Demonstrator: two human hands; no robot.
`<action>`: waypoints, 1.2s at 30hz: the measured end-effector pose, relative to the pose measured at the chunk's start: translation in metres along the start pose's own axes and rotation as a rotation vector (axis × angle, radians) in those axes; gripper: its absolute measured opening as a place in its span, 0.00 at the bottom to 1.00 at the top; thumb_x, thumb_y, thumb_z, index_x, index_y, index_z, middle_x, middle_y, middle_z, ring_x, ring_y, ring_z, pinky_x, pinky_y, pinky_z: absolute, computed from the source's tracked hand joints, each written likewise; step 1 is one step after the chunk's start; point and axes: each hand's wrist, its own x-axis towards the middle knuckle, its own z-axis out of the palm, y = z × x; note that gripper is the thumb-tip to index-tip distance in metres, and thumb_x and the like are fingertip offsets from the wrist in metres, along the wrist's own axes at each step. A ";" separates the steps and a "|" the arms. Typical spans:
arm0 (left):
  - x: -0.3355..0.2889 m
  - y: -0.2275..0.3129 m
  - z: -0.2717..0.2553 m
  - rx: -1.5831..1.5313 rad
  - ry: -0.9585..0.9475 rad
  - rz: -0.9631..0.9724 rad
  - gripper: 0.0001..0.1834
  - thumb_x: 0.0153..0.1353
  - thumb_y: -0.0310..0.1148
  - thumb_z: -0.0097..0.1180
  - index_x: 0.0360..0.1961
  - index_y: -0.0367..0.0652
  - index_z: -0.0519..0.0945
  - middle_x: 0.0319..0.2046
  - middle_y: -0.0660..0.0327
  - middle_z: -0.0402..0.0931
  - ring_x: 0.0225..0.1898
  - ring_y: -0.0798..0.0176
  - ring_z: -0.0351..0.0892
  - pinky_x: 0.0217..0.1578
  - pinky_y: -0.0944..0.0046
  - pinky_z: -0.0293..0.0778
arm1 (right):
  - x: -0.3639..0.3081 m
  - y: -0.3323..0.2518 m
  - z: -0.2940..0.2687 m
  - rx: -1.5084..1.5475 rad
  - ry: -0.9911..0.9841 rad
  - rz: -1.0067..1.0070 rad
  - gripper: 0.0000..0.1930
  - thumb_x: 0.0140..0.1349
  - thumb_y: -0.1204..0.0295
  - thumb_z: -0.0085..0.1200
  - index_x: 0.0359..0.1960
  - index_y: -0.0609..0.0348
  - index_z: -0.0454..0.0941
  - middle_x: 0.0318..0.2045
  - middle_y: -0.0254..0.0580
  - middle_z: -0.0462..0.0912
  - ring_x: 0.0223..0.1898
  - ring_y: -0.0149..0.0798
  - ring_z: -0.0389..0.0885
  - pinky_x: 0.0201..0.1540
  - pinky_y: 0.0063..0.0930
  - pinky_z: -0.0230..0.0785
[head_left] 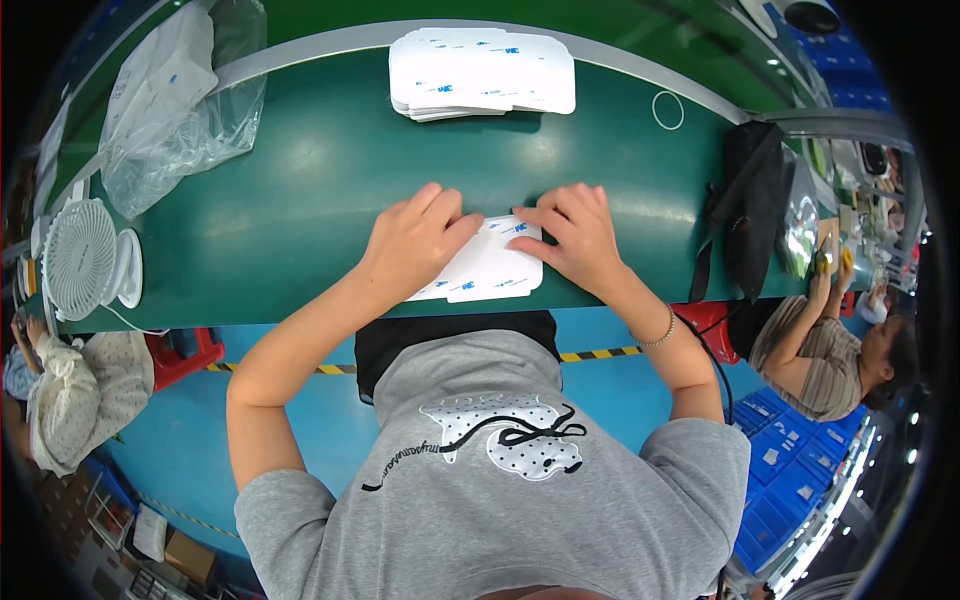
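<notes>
A flat white adhesive sheet (495, 272) with rounded corners and small blue print lies near the front edge of the green table. My left hand (418, 240) is closed at its left side, fingers curled and the thumb against the upper edge. At the upper right corner, my right hand (578, 238) has its fingers bent round the edge and its thumb on the sheet's face. What lies under my left fingers is hidden. Farther back, a stack of similar white sheets (480, 75) sits at the table's far side, slightly fanned.
A white fan (82, 258) stands at the left, below a clear plastic bag (185, 150) with white sheets. A thin pale ring (668, 110) lies at back right on the green table (310, 170). A black bag (750, 210) rests at the right edge. People sit at both sides.
</notes>
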 end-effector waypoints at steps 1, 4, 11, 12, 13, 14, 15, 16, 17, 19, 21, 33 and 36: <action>0.000 0.000 0.000 0.002 0.000 -0.001 0.11 0.41 0.27 0.58 0.30 0.45 0.80 0.24 0.66 0.63 0.29 0.68 0.67 0.17 0.71 0.68 | -0.001 0.000 0.000 -0.040 -0.002 -0.028 0.17 0.41 0.57 0.66 0.33 0.47 0.81 0.27 0.27 0.71 0.30 0.33 0.66 0.34 0.29 0.54; 0.001 0.001 0.000 -0.004 0.001 -0.022 0.14 0.41 0.27 0.59 0.33 0.48 0.82 0.21 0.67 0.61 0.26 0.68 0.66 0.17 0.69 0.66 | 0.000 0.001 0.001 -0.079 0.016 -0.079 0.16 0.42 0.56 0.65 0.32 0.47 0.81 0.27 0.26 0.71 0.30 0.33 0.66 0.34 0.29 0.54; 0.000 -0.003 -0.001 0.019 -0.023 0.027 0.10 0.42 0.27 0.58 0.31 0.45 0.80 0.24 0.66 0.63 0.30 0.67 0.68 0.18 0.71 0.69 | 0.003 0.001 -0.001 -0.106 -0.014 -0.106 0.16 0.42 0.57 0.65 0.33 0.47 0.81 0.28 0.27 0.71 0.31 0.33 0.66 0.35 0.30 0.55; 0.000 -0.003 0.000 0.015 -0.023 0.028 0.10 0.42 0.27 0.57 0.31 0.45 0.80 0.24 0.66 0.63 0.30 0.67 0.68 0.18 0.71 0.69 | 0.006 0.000 -0.003 -0.048 -0.042 -0.048 0.15 0.43 0.58 0.65 0.33 0.47 0.81 0.29 0.28 0.71 0.32 0.34 0.67 0.36 0.30 0.55; -0.001 -0.003 0.000 0.011 -0.024 0.029 0.10 0.42 0.27 0.57 0.31 0.44 0.80 0.24 0.65 0.63 0.30 0.67 0.68 0.19 0.71 0.70 | 0.008 0.000 -0.004 0.011 -0.070 0.010 0.14 0.44 0.60 0.65 0.33 0.48 0.81 0.30 0.30 0.71 0.33 0.35 0.67 0.36 0.30 0.56; 0.000 -0.003 0.000 0.012 -0.023 0.031 0.10 0.42 0.27 0.57 0.31 0.44 0.80 0.24 0.65 0.63 0.30 0.67 0.68 0.19 0.71 0.70 | 0.012 -0.002 -0.004 0.009 -0.069 0.010 0.14 0.44 0.60 0.65 0.33 0.48 0.81 0.30 0.30 0.71 0.33 0.35 0.67 0.36 0.30 0.56; 0.000 -0.002 0.001 0.002 -0.008 0.013 0.11 0.42 0.27 0.58 0.32 0.46 0.81 0.23 0.66 0.62 0.28 0.67 0.67 0.18 0.70 0.68 | 0.016 -0.006 -0.003 0.077 -0.054 0.048 0.13 0.45 0.63 0.65 0.34 0.49 0.80 0.30 0.30 0.71 0.34 0.35 0.68 0.37 0.30 0.57; 0.000 -0.002 0.002 -0.008 0.007 -0.005 0.12 0.42 0.27 0.58 0.33 0.48 0.82 0.23 0.67 0.62 0.27 0.67 0.67 0.18 0.69 0.67 | 0.020 -0.009 0.000 0.144 -0.038 0.085 0.13 0.46 0.65 0.65 0.34 0.50 0.80 0.31 0.31 0.72 0.34 0.36 0.68 0.38 0.30 0.58; 0.000 -0.002 0.002 -0.005 0.008 -0.002 0.12 0.42 0.27 0.58 0.33 0.48 0.82 0.23 0.67 0.62 0.27 0.67 0.67 0.18 0.69 0.67 | 0.022 -0.011 0.003 0.143 -0.035 0.084 0.13 0.46 0.65 0.65 0.34 0.50 0.80 0.31 0.31 0.72 0.34 0.36 0.68 0.38 0.30 0.58; 0.000 -0.003 0.003 -0.004 0.009 -0.026 0.12 0.43 0.27 0.60 0.33 0.47 0.81 0.23 0.66 0.62 0.26 0.66 0.67 0.19 0.68 0.67 | 0.021 -0.013 0.015 0.239 -0.044 0.072 0.11 0.46 0.69 0.64 0.34 0.51 0.80 0.30 0.31 0.72 0.34 0.37 0.68 0.39 0.30 0.58; -0.004 -0.006 0.006 -0.026 0.010 -0.050 0.12 0.43 0.28 0.62 0.33 0.47 0.81 0.24 0.66 0.63 0.27 0.65 0.67 0.20 0.67 0.68 | 0.017 -0.015 0.023 0.220 -0.032 0.071 0.11 0.46 0.70 0.64 0.33 0.51 0.81 0.30 0.30 0.72 0.34 0.36 0.68 0.38 0.29 0.58; -0.010 -0.010 -0.008 -0.215 0.000 -0.265 0.12 0.41 0.36 0.69 0.28 0.46 0.83 0.26 0.66 0.68 0.30 0.62 0.66 0.28 0.64 0.68 | 0.016 -0.017 0.022 0.071 0.044 0.002 0.10 0.45 0.69 0.64 0.32 0.50 0.80 0.28 0.27 0.72 0.32 0.34 0.69 0.35 0.29 0.56; -0.010 -0.011 -0.006 -0.216 0.011 -0.230 0.10 0.42 0.36 0.68 0.25 0.47 0.82 0.24 0.68 0.68 0.29 0.62 0.66 0.26 0.64 0.67 | 0.016 -0.018 0.022 0.058 0.053 -0.013 0.10 0.45 0.69 0.64 0.31 0.50 0.80 0.27 0.27 0.72 0.32 0.33 0.69 0.35 0.29 0.55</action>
